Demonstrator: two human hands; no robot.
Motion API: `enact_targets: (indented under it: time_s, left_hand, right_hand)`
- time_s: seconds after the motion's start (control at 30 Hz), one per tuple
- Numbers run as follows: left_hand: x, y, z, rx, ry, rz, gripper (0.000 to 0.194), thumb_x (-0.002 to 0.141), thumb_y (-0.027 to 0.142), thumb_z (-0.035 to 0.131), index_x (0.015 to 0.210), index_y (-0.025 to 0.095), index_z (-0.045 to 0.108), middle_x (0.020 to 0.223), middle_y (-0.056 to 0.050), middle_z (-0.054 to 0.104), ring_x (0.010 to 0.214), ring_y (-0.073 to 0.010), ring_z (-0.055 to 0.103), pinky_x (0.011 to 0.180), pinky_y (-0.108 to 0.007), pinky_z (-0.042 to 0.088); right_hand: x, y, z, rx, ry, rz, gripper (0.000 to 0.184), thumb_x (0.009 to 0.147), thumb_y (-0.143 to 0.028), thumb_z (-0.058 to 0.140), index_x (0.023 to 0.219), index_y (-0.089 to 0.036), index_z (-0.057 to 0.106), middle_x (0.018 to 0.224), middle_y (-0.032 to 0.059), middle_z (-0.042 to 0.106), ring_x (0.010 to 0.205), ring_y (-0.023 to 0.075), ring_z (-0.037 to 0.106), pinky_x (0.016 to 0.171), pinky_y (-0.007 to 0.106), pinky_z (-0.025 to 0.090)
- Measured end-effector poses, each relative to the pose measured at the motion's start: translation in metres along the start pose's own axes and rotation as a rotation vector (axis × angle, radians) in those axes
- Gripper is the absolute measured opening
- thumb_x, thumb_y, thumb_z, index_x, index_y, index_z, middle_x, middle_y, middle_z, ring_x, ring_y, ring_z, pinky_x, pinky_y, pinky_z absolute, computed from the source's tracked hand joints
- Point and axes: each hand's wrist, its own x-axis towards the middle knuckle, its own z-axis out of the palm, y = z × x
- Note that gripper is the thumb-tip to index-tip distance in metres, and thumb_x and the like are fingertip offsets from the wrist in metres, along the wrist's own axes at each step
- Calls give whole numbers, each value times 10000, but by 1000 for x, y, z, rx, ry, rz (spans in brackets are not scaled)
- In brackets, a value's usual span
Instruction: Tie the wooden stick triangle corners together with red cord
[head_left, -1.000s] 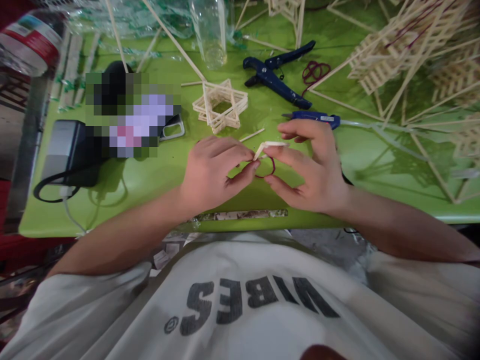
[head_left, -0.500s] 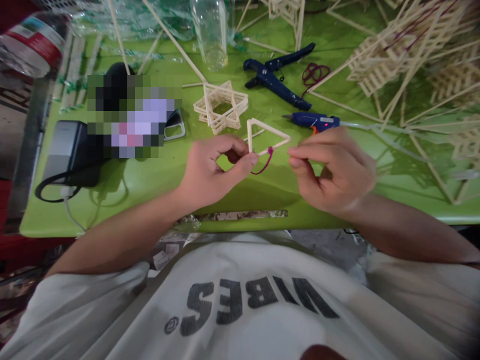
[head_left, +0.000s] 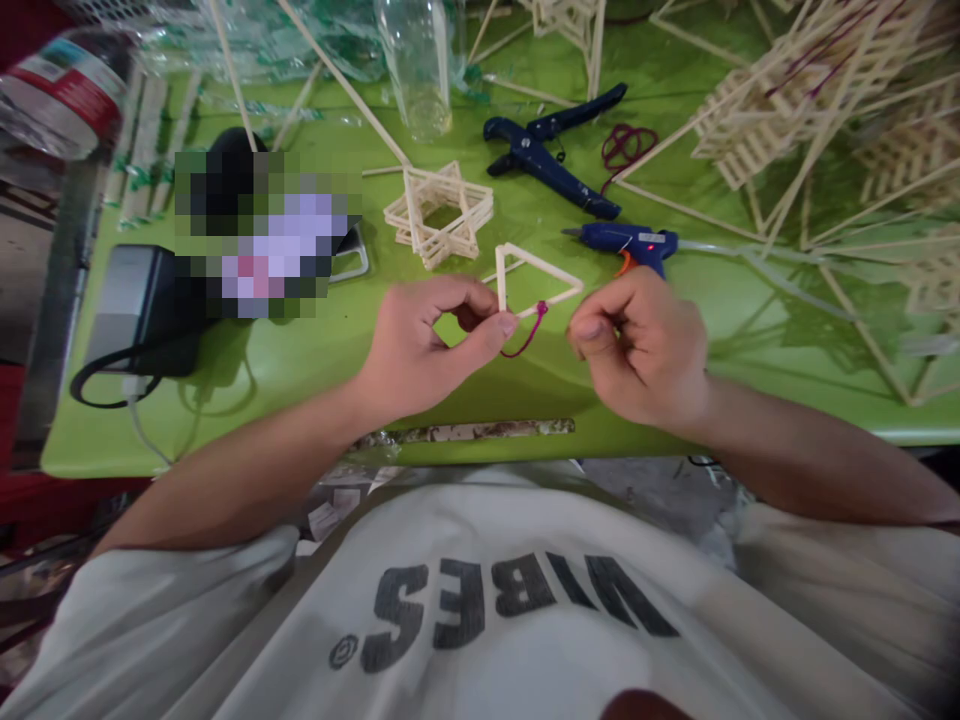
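My left hand (head_left: 439, 345) pinches one corner of a small triangle of wooden sticks (head_left: 545, 267) between thumb and forefinger. A dark pink string (head_left: 537, 328) is knotted on the triangle's lower side and loops down toward my left thumb. To the right of the triangle, my right hand (head_left: 641, 345) is closed, fingers curled with the thumb against them; whatever they may hold cannot be made out. Just beyond it lies a blue glue gun (head_left: 626, 240) with a lit red light. A star-shaped frame of stacked sticks (head_left: 440, 213) rests behind my left hand.
Blue cutters (head_left: 551, 160) and a coil of dark red string (head_left: 628, 147) lie farther back. A clear bottle (head_left: 420, 75) stands at the rear. Stick structures (head_left: 757, 130) crowd the right side. On the left sit a black-and-grey box (head_left: 142, 305) with a cable and a partly blurred phone.
My right hand has shifted slightly left and down, its fingers curling in more. The left hand keeps its pinch on the triangle, nearly still.
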Motion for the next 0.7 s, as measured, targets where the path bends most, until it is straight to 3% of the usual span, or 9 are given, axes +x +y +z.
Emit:
enact_targets:
  time_s: [0.13,0.37,0.57,0.7]
  left_hand:
    - [-1,0,0,23,-20,-16,389,1093,486,819,836,199,771,779,-32,791,685,-135,687,634,-286,553]
    - [-4,0,-1,80,-29,-35,367,1084,486,790,845,208,771,810,-47,808,707,-160,714,653,-314,580]
    - [-4,-1,-1,78,-20,-35,372,1093,486,788,856,200,767,806,-40,796,710,-151,705,673,-305,586]
    - [-4,-3,0,30,-15,-13,336,1083,449,819,866,198,772,801,-32,793,706,-133,691,667,-279,570]
  right_hand:
    - [0,3,-1,42,-58,6,236,1214,-345,577,986,-283,586,666,-61,626,490,129,567,463,304,406]
    - [0,9,1,51,-38,-66,365,1215,-479,584,907,-285,605,668,-26,641,534,161,602,479,341,411]
    - [-7,13,9,158,69,32,148,1172,-388,694,1075,-277,708,899,0,789,662,153,721,572,309,566]
    - [-11,13,12,243,67,111,57,1143,-296,741,1177,-270,779,966,-1,863,658,145,771,592,305,618]
